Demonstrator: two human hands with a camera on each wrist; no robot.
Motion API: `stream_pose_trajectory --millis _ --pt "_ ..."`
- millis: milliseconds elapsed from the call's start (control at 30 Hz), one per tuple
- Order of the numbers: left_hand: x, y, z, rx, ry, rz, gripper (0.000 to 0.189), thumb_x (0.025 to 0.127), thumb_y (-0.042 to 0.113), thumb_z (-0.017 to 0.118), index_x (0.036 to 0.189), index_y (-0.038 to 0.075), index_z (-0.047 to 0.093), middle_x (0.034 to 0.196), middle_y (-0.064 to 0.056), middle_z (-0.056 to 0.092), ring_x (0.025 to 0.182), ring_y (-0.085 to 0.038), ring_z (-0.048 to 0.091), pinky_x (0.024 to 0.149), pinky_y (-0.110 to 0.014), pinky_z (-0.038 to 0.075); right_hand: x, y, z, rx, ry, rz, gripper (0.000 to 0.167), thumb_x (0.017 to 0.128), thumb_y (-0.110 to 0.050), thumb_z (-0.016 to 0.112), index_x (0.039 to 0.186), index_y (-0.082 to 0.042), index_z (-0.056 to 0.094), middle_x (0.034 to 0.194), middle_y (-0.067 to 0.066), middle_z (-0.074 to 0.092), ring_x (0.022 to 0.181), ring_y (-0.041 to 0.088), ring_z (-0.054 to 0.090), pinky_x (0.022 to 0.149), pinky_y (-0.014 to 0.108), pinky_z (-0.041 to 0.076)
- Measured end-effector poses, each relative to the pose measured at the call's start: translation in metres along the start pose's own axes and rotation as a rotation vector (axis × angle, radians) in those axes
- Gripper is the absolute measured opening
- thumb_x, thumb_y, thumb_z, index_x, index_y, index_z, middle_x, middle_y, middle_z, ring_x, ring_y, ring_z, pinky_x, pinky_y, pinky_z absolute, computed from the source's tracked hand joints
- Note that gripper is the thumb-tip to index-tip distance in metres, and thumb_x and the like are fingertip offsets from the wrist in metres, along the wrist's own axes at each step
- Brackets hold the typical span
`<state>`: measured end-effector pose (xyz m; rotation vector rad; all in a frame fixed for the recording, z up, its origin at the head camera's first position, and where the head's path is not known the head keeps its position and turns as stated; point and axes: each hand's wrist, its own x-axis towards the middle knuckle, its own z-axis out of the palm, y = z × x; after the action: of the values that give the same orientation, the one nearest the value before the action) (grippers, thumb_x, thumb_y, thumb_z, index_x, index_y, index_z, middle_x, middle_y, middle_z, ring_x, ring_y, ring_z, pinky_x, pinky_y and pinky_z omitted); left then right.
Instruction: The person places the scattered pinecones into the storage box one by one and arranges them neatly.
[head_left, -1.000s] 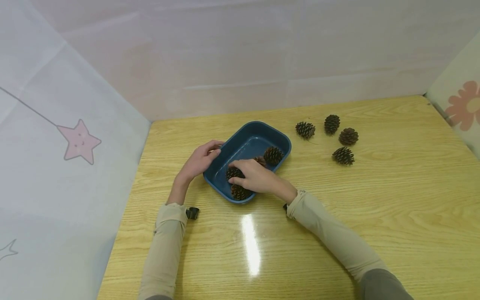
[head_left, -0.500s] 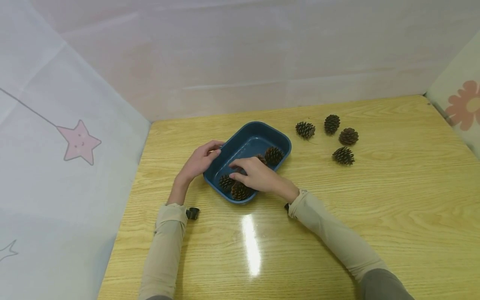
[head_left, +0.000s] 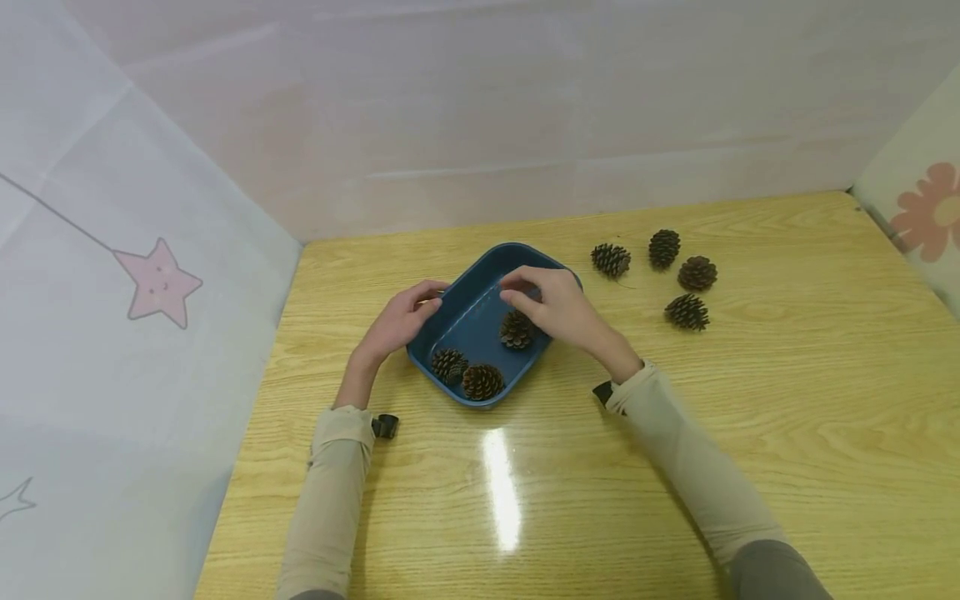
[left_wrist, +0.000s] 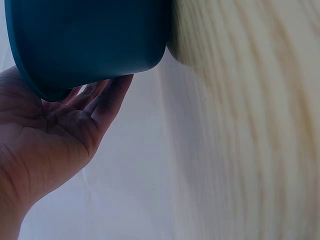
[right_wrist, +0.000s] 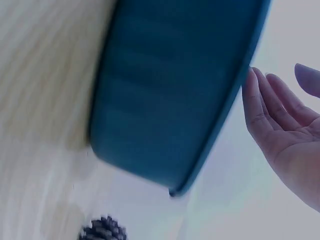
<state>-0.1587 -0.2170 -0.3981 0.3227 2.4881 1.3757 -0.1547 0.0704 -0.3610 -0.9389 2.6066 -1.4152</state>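
Observation:
A blue rectangular plastic basin (head_left: 467, 321) sits at an angle on the table. My left hand (head_left: 401, 321) holds its left side, thumb at the rim and fingers along the outer wall (left_wrist: 90, 40). Above the basin's right part hovers my right hand (head_left: 558, 307), fingers slightly bent, thumb apart from them, nothing between. Inside lie a pine cone (head_left: 449, 365) in the near left corner, another pine cone (head_left: 483, 382) next to it and a third pine cone (head_left: 517, 330) just below my right hand. The basin's right end is partly hidden by that hand.
Right of the basin, on the wooden table (head_left: 787, 375), lie several loose pine cones, among them a left one (head_left: 611, 261), a far one (head_left: 663, 249) and a near one (head_left: 687, 312). A pale cloth wall (head_left: 450, 125) borders the table's back.
My right hand has let go of a pine cone in the near left corner and moved up and right across the basin. My left hand and the basin have stayed still.

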Motion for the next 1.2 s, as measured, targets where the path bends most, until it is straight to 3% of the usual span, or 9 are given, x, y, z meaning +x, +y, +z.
stream_pose_trajectory --millis 333,533,700,1200 --pt "0.001 -0.001 0.001 0.000 0.002 -0.004 0.040 0.112 0.016 0.047 0.150 0.005 0.052 0.148 -0.020 0.053 0.137 -0.036 0.049 0.115 -0.055 0.038 -0.004 0.013 -0.034 0.045 0.139 0.102 0.025 0.105 -0.015 0.065 0.124 0.000 0.071 0.117 0.016 0.073 0.095 0.028 0.071 0.084 0.042 0.059" --pt "0.001 -0.003 0.000 -0.002 0.004 -0.003 0.040 0.112 0.016 0.047 0.150 0.005 0.053 0.148 -0.020 0.053 0.137 -0.036 0.050 0.116 -0.054 0.038 -0.005 0.025 -0.048 0.058 0.176 0.144 0.029 0.107 -0.017 0.061 0.128 0.002 0.068 0.120 0.019 0.071 0.098 0.037 0.070 0.084 0.042 0.058" --pt "0.000 -0.003 0.000 -0.005 0.004 0.000 0.041 0.112 0.016 0.047 0.151 0.003 0.051 0.149 -0.021 0.052 0.137 -0.037 0.049 0.116 -0.055 0.038 -0.007 0.034 -0.056 0.066 0.190 0.206 0.033 0.109 -0.022 0.058 0.131 0.001 0.066 0.121 0.018 0.069 0.102 0.033 0.066 0.085 0.038 0.052" --pt "0.000 -0.004 0.000 0.015 -0.001 0.004 0.040 0.113 0.018 0.047 0.151 0.006 0.052 0.150 -0.018 0.052 0.137 -0.035 0.049 0.114 -0.054 0.040 -0.011 0.056 -0.071 -0.081 0.284 0.211 0.032 0.107 -0.016 0.062 0.129 0.005 0.066 0.122 0.024 0.069 0.112 0.037 0.064 0.097 0.052 0.052"
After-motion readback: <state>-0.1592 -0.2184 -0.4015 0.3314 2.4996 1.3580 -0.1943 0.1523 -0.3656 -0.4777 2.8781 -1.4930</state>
